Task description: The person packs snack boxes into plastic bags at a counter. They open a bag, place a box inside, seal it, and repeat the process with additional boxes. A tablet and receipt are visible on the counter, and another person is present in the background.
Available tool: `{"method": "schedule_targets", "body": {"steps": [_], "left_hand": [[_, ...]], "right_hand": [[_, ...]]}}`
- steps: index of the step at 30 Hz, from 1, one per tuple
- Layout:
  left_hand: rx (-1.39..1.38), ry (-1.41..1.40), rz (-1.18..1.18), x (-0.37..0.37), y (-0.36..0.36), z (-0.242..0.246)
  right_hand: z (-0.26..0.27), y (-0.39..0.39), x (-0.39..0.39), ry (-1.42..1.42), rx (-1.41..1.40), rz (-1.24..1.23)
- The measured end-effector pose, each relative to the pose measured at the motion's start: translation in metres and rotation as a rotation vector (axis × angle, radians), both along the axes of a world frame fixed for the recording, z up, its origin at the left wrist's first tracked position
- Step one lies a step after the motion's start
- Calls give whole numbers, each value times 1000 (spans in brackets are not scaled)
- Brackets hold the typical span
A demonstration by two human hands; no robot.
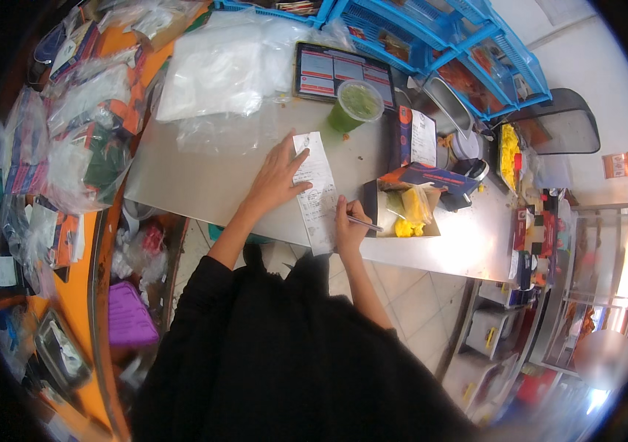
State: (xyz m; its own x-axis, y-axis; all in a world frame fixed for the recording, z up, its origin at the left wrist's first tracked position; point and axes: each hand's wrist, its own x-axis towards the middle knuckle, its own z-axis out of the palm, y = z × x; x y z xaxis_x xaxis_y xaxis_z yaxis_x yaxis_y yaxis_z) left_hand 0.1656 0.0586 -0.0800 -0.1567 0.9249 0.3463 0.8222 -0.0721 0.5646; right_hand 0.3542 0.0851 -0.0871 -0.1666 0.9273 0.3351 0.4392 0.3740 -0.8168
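A long printed paper receipt (316, 185) lies on the steel counter (203, 177), its lower end reaching the front edge. My left hand (279, 175) rests flat with spread fingers, thumb and fingertips on the receipt's left side. In my right hand (350, 226) is a pen (366, 223), its tip pointing right, away from the paper. This hand sits at the receipt's lower right edge. Just to its right stands an open cardboard food box (430, 228) with yellow paper shreds (409, 227) and a wrapped yellow item (417, 204) inside.
A lidded cup of green drink (353, 108) stands before a tablet (325, 69). Clear plastic bags (214, 66) are piled at the back left. Behind the box is another box bearing a receipt (423, 138). Blue plastic baskets (430, 47) line the back; an orange shelf (84, 276) runs along the left.
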Motion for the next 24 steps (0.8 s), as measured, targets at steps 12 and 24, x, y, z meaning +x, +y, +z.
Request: {"method": "schedule_targets", "body": {"steps": [12, 24], "left_hand": [[-10, 85, -60, 0, -1, -2], [-49, 103, -76, 2, 2, -3]], "right_hand": [[50, -10, 9, -345, 550, 148], [68, 55, 106, -358, 261, -336]]}}
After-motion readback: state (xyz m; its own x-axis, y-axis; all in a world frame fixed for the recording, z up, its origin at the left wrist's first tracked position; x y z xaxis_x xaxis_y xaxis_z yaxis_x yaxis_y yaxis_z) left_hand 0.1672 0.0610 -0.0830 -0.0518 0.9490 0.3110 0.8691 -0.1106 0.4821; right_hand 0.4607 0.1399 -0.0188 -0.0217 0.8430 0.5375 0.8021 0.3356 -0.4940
